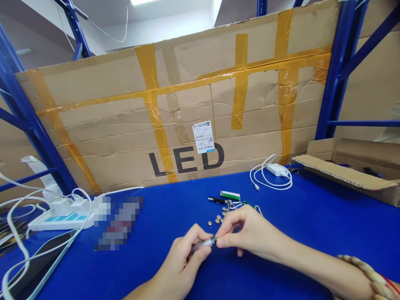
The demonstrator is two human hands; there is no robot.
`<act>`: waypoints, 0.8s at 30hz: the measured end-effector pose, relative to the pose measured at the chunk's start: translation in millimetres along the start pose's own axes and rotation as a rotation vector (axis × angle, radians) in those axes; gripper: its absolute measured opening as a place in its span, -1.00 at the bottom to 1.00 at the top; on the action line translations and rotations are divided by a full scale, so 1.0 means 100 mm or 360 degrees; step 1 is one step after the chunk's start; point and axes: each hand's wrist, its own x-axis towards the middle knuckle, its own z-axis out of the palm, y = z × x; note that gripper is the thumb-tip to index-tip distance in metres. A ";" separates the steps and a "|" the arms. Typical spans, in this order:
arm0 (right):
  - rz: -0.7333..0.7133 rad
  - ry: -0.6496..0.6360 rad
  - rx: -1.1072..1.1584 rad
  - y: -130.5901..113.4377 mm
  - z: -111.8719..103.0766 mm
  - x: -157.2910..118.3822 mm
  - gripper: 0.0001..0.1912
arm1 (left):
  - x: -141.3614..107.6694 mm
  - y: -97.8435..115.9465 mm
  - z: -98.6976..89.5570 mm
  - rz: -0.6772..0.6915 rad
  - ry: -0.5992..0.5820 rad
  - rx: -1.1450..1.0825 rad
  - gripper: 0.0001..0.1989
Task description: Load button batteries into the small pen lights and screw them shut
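Note:
My left hand is closed around a small silver-grey tube with a dark end, which looks like a mini flashlight or laser pointer body. At that dark end the thumb and finger of my right hand are pinched together; what sits between them is too small to make out. Just beyond my hands lie several round silver button cells, partly hidden by my right hand. Behind them are a black pen-like tube, a green and silver tube and a metal clip.
A white cable with an adapter lies at the back right, near an open cardboard box. At left are a power strip with cords, a phone and a blurred item. A large cardboard sheet stands behind.

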 end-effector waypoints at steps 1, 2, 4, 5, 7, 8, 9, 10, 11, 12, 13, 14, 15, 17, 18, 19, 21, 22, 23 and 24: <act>0.0047 -0.0046 0.0035 0.00 -0.01 0.00 -0.76 | -0.01 0.00 0.00 0.0024 -0.0017 0.0013 -0.70; 0.0079 -0.0090 0.0063 0.00 -0.01 0.00 -0.77 | -0.01 0.00 0.01 0.0051 -0.0034 0.0023 -0.71; 0.0118 -0.0173 0.0093 -0.01 -0.01 -0.01 -0.79 | -0.03 0.00 0.02 0.0114 -0.0047 0.0052 -0.73; 0.0135 -0.0196 0.0095 -0.02 0.00 -0.01 -0.81 | -0.03 -0.01 0.03 0.0148 -0.0042 0.0077 -0.73; 0.0177 -0.0202 0.0081 -0.04 0.02 -0.03 -0.82 | -0.05 -0.02 0.04 0.0212 -0.0013 0.0133 -0.73; 0.0193 -0.0185 0.0074 -0.06 0.03 -0.05 -0.82 | -0.05 -0.03 0.05 0.0247 0.0015 0.0169 -0.73; 0.0212 -0.0170 0.0072 -0.07 0.05 -0.06 -0.81 | -0.06 -0.04 0.06 0.0282 0.0042 0.0210 -0.73; 0.0235 -0.0160 0.0084 -0.07 0.06 -0.07 -0.80 | -0.07 -0.05 0.06 0.0314 0.0075 0.0256 -0.73; 0.0258 -0.0159 0.0109 -0.07 0.07 -0.08 -0.79 | -0.07 -0.05 0.06 0.0344 0.0108 0.0293 -0.74; 0.0285 -0.0168 0.0141 -0.07 0.08 -0.09 -0.77 | -0.07 -0.05 0.06 0.0368 0.0131 0.0322 -0.75; 0.0312 -0.0179 0.0174 -0.06 0.08 -0.10 -0.76 | -0.07 -0.05 0.05 0.0386 0.0143 0.0335 -0.77; 0.0334 -0.0190 0.0200 -0.05 0.09 -0.11 -0.74 | -0.07 -0.04 0.05 0.0400 0.0140 0.0327 -0.79; 0.0353 -0.0194 0.0219 -0.05 0.09 -0.11 -0.73 | -0.07 -0.03 0.04 0.0405 0.0127 0.0300 -0.81; 0.0365 -0.0169 0.0219 -0.04 0.10 -0.11 -0.70 | -0.06 -0.02 0.03 0.0378 0.0089 0.0224 -0.81; 0.0357 -0.0146 0.0210 -0.04 0.10 -0.11 -0.67 | -0.05 -0.01 0.03 0.0346 0.0084 0.0183 -0.80; 0.0340 -0.0127 0.0199 -0.04 0.10 -0.10 -0.65 | -0.04 0.00 0.02 0.0304 0.0087 0.0142 -0.79; 0.0252 -0.0077 0.0111 -0.03 0.10 -0.08 -0.63 | -0.01 0.01 0.02 0.0200 0.0111 0.0064 -0.76; 0.0133 -0.0030 0.0004 -0.03 0.09 -0.07 -0.63 | 0.00 0.01 0.02 0.0140 0.0126 0.0029 -0.74; -0.0047 0.0023 -0.0144 -0.02 0.07 -0.06 -0.65 | 0.01 0.01 0.01 0.0081 0.0141 -0.0006 -0.71; -0.0275 0.0081 -0.0316 0.00 0.05 -0.05 -0.68 | 0.01 0.00 0.01 0.0031 0.0150 -0.0044 -0.68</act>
